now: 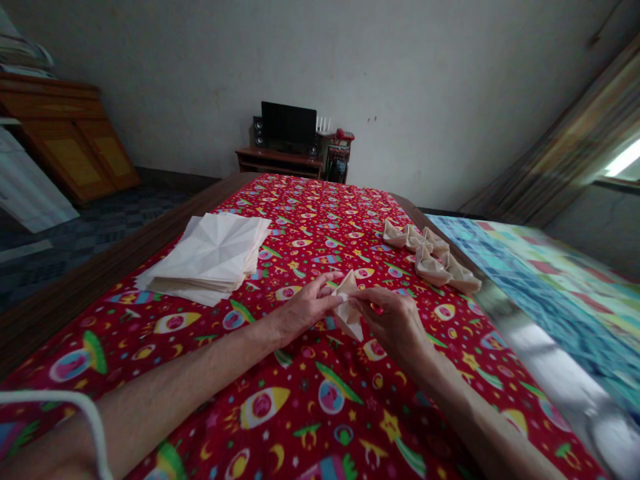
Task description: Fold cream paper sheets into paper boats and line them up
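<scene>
Between my two hands, over the red patterned cloth, is a folded paper piece (349,319), cream-white with pointed ends. My left hand (313,301) pinches it from the left, thumb on the near face. From the right, my right hand (393,312) grips its other side between thumb and fingers. To the left lies a stack of creased paper sheets (215,250), the top one marked with star-like fold lines. Several finished-looking folded paper shapes (433,267) sit in a cluster on the right side of the cloth.
The red cloth (265,400) covers a long dark table (75,310). Beyond it stand a monitor (289,123) with speakers and a red telephone (345,135). A bed with a patchwork cover (540,287) adjoins on the right. A white cable (65,397) crosses near my left forearm.
</scene>
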A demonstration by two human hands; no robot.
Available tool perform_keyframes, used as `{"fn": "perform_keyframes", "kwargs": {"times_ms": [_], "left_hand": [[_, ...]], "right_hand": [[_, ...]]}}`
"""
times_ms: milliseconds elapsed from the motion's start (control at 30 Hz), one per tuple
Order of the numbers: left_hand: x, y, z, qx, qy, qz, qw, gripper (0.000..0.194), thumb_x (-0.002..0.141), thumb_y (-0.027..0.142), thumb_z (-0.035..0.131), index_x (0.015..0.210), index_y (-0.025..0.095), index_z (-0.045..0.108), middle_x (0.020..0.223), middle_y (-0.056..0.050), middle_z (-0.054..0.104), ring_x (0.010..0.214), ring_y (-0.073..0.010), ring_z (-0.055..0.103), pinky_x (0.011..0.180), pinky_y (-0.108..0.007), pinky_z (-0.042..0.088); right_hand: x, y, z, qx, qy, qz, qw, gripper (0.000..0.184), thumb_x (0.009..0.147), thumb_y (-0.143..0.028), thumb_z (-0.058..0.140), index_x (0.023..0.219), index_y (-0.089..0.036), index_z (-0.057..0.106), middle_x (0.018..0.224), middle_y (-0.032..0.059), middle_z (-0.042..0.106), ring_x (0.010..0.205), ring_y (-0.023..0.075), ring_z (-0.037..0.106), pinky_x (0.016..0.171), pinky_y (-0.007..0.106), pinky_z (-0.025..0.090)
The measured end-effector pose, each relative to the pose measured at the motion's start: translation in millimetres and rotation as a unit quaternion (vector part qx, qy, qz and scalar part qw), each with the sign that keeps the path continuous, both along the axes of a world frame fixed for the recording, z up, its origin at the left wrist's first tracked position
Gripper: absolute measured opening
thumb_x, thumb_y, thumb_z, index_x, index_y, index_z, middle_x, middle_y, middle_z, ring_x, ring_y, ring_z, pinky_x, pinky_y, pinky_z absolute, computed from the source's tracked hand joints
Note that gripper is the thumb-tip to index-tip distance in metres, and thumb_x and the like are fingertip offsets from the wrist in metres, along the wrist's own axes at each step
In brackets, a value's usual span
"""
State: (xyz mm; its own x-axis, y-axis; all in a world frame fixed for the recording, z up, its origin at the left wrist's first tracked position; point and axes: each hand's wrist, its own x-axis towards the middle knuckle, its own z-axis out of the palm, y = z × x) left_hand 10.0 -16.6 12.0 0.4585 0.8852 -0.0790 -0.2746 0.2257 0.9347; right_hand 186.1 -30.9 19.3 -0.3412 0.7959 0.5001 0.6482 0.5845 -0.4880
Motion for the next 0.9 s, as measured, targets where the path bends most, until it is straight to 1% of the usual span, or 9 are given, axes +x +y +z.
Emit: {"fn": "perform_keyframes", "kwargs": {"times_ms": [100,200,267,367,467,567,667,733,900], "left_hand": [[-0.1,0.2,-1.5,0.005,-0.006,-0.003,1.0,0.055,0.072,0.035,0.07,0.119,0.02,0.045,0.089,-0.002,0.057,0.087,-0.0159,0.058,0.08,-0.028,0.044],[0.0,3.5,-7.8,0.038,0.007,-0.007,0.999,0.054,0.074,0.038,0.067,0.119,0.019,0.046,0.087,-0.001,0.057,0.081,-0.0148,0.057,0.076,-0.027,0.044],[0.0,6.0,-13.1,0.074,0.048,0.01,0.996,0.053,0.077,0.041,0.064,0.121,0.019,0.046,0.085,-0.001,0.057,0.077,-0.014,0.056,0.071,-0.026,0.044],[-0.2,7.9,-19.9,0.115,0.128,0.061,0.983,0.047,0.082,0.042,0.057,0.122,0.019,0.046,0.086,-0.001,0.056,0.076,-0.0136,0.055,0.069,-0.025,0.044],[0.0,8.1,-25.4,0.124,0.141,0.099,0.977,0.042,0.087,0.041,0.051,0.123,0.021,0.045,0.093,-0.002,0.055,0.081,-0.0144,0.058,0.073,-0.027,0.047],[0.9,9.7,-30.8,0.118,0.112,0.106,0.981,0.041,0.086,0.038,0.053,0.121,0.021,0.044,0.095,-0.003,0.054,0.08,-0.0146,0.061,0.074,-0.03,0.051],[2.0,12.3,-34.5,0.118,0.103,0.111,0.981,0.039,0.081,0.03,0.057,0.117,0.019,0.047,0.091,-0.002,0.055,0.073,-0.0129,0.062,0.072,-0.03,0.052],[2.2,13.2,-34.7,0.123,0.1,0.11,0.981,0.037,0.078,0.025,0.059,0.114,0.018,0.049,0.089,-0.001,0.055,0.071,-0.012,0.062,0.071,-0.029,0.053],[1.3,12.7,-33.1,0.139,0.118,0.1,0.978,0.028,0.078,0.017,0.056,0.105,0.018,0.054,0.09,-0.001,0.056,0.074,-0.0112,0.063,0.073,-0.026,0.053]], "right_hand": [[0.9,0.7,-0.9,0.0,-0.009,-0.009,1.0,0.018,0.087,-0.024,0.051,0.08,-0.02,0.068,0.07,0.0023,0.067,0.059,0.0124,0.057,0.056,0.021,0.042],[1.6,1.6,-2.2,0.013,-0.019,-0.008,1.0,0.02,0.087,-0.025,0.05,0.08,-0.021,0.068,0.071,0.003,0.067,0.06,0.013,0.058,0.058,0.022,0.043],[2.2,2.4,-3.2,0.022,-0.019,0.0,1.0,0.02,0.088,-0.025,0.05,0.081,-0.021,0.068,0.074,0.0035,0.068,0.062,0.0131,0.059,0.059,0.022,0.043],[4.1,4.1,-3.1,0.029,-0.029,-0.002,0.999,0.02,0.088,-0.023,0.05,0.08,-0.02,0.068,0.075,0.0042,0.068,0.063,0.0133,0.059,0.06,0.022,0.043],[10.3,6.7,0.2,0.03,-0.032,-0.029,0.999,0.02,0.087,-0.024,0.051,0.08,-0.019,0.069,0.074,0.0045,0.069,0.063,0.0138,0.06,0.059,0.022,0.042],[24.9,13.9,6.6,0.032,-0.038,-0.082,0.995,0.019,0.085,-0.026,0.053,0.079,-0.019,0.07,0.069,0.0036,0.068,0.059,0.014,0.059,0.055,0.022,0.041],[48.9,31.3,15.1,0.046,-0.074,-0.129,0.988,0.02,0.083,-0.028,0.053,0.08,-0.02,0.071,0.068,0.0037,0.068,0.06,0.015,0.06,0.055,0.023,0.039],[67.9,48.9,21.1,0.037,-0.112,-0.154,0.981,0.022,0.082,-0.028,0.052,0.079,-0.018,0.071,0.067,0.0042,0.068,0.058,0.0145,0.058,0.053,0.023,0.037],[105.3,95.5,29.7,0.013,-0.212,-0.199,0.957,0.026,0.08,-0.025,0.047,0.076,-0.016,0.072,0.06,0.0035,0.063,0.054,0.0136,0.054,0.051,0.024,0.032]]}}
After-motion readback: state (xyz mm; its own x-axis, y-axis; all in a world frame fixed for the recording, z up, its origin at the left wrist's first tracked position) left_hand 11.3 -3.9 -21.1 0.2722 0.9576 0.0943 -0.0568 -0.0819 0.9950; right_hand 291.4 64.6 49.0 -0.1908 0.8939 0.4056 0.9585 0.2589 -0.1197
